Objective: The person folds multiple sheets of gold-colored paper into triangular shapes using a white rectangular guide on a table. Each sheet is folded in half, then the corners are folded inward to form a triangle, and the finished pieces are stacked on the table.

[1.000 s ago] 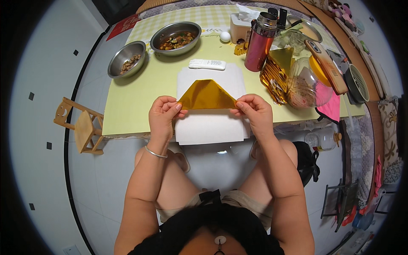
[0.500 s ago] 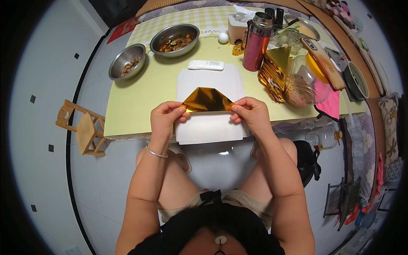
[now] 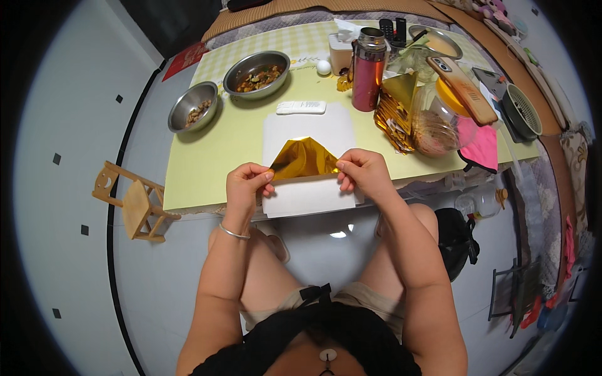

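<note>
A shiny gold foil sheet [image 3: 305, 158], folded with slanted sides, is stretched between my two hands above a white sheet [image 3: 308, 197]. Its left corner is pinched in my left hand [image 3: 246, 185], thumb against fingers. The right corner sits between the thumb and fingers of my right hand [image 3: 364, 171]. Beyond the foil, a white flat oblong object [image 3: 301, 108] lies at the white sheet's far edge. More folded gold foil [image 3: 394, 119] is piled to the right, beside a purple-red thermos [image 3: 369, 78] without its lid.
Two steel bowls hold food: nuts in the small one [image 3: 181, 119], a cooked dish in the bigger one [image 3: 233, 74]. At right, a phone [image 3: 467, 94] leans on a clear jar with a yellow lid [image 3: 450, 99]. A tissue box [image 3: 339, 55] and white ball [image 3: 323, 67] stand farther back.
The whole view has shifted slightly. Both hands keep their pinch on the foil, whose top edge now looks narrower and more peaked.
</note>
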Action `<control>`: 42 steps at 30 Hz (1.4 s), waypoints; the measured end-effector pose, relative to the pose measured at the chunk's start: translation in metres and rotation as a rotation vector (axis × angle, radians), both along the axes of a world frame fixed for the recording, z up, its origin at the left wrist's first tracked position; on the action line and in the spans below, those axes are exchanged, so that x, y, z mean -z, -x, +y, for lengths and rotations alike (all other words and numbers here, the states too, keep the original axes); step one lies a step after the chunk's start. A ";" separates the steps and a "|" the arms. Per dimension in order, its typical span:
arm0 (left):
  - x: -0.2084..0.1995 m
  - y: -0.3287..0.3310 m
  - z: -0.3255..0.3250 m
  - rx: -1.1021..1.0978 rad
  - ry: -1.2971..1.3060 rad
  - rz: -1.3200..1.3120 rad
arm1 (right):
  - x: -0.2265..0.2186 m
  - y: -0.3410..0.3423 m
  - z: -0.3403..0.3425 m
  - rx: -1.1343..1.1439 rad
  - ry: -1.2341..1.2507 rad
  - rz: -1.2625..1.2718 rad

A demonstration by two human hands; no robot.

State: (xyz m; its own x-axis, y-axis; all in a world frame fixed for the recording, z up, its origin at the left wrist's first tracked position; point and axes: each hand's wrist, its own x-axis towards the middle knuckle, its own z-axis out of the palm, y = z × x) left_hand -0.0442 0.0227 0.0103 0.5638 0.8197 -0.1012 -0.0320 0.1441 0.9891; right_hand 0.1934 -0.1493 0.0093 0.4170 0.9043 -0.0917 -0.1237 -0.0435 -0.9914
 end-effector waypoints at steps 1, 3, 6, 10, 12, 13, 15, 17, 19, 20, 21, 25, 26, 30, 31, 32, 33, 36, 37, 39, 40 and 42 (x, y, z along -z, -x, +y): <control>0.002 0.001 -0.002 0.014 -0.037 0.018 | -0.002 0.001 -0.001 -0.001 -0.001 -0.026; 0.006 0.001 -0.002 0.055 -0.127 0.047 | -0.007 0.000 -0.003 0.020 -0.022 -0.042; 0.002 -0.001 -0.004 0.039 -0.294 0.089 | -0.001 -0.009 -0.002 0.035 -0.070 0.023; -0.026 -0.021 -0.011 -0.070 -0.527 -0.078 | -0.013 -0.015 -0.005 0.180 -0.037 0.132; -0.046 -0.042 -0.020 -0.089 -0.705 -0.100 | -0.006 -0.022 -0.006 0.206 -0.053 0.087; -0.058 -0.055 -0.024 -0.102 -0.793 -0.110 | -0.002 -0.024 -0.005 0.216 -0.060 0.065; -0.082 -0.090 -0.033 -0.141 -1.115 -0.080 | 0.002 -0.023 -0.006 0.222 -0.088 0.041; -0.097 -0.128 -0.043 -0.173 -1.315 -0.130 | 0.007 -0.021 -0.007 0.228 -0.111 0.007; -0.105 -0.156 -0.035 -0.139 -1.700 -0.139 | 0.009 -0.019 -0.006 0.249 -0.121 -0.004; -0.106 -0.170 -0.038 -0.142 -1.794 -0.121 | 0.008 -0.018 -0.006 0.255 -0.119 0.019; -0.100 -0.180 -0.036 -0.131 -1.844 -0.098 | 0.007 -0.018 -0.007 0.262 -0.117 0.042; -0.089 -0.199 -0.043 -0.103 -1.997 -0.090 | 0.008 -0.024 -0.007 0.278 -0.144 -0.016; -0.089 -0.201 -0.045 -0.119 -2.017 -0.112 | 0.007 -0.026 -0.007 0.284 -0.152 -0.023; -0.086 -0.203 -0.044 -0.145 -1.977 -0.112 | 0.005 -0.031 -0.012 0.290 -0.168 -0.025; -0.086 -0.203 -0.043 -0.142 -1.941 -0.099 | 0.005 -0.032 -0.012 0.290 -0.172 -0.012; -0.091 -0.202 -0.047 -0.186 -1.808 -0.119 | 0.006 -0.032 -0.012 0.293 -0.171 0.001; -0.086 -0.201 -0.046 -0.175 -1.530 -0.129 | 0.005 -0.032 -0.013 0.290 -0.165 -0.001; -0.076 -0.207 -0.042 -0.090 -0.702 -0.293 | 0.003 -0.030 -0.013 0.286 -0.149 -0.013; -0.075 -0.208 -0.042 -0.050 -0.517 -0.287 | 0.005 -0.030 -0.013 0.290 -0.144 -0.019; -0.083 -0.206 -0.044 0.023 -0.152 -0.271 | 0.005 -0.029 -0.011 0.291 -0.134 -0.018; -0.080 -0.211 -0.043 0.045 -0.066 -0.258 | 0.004 -0.029 -0.011 0.294 -0.127 -0.009; -0.083 -0.216 -0.051 0.056 0.107 -0.219 | 0.005 -0.027 -0.009 0.296 -0.133 0.018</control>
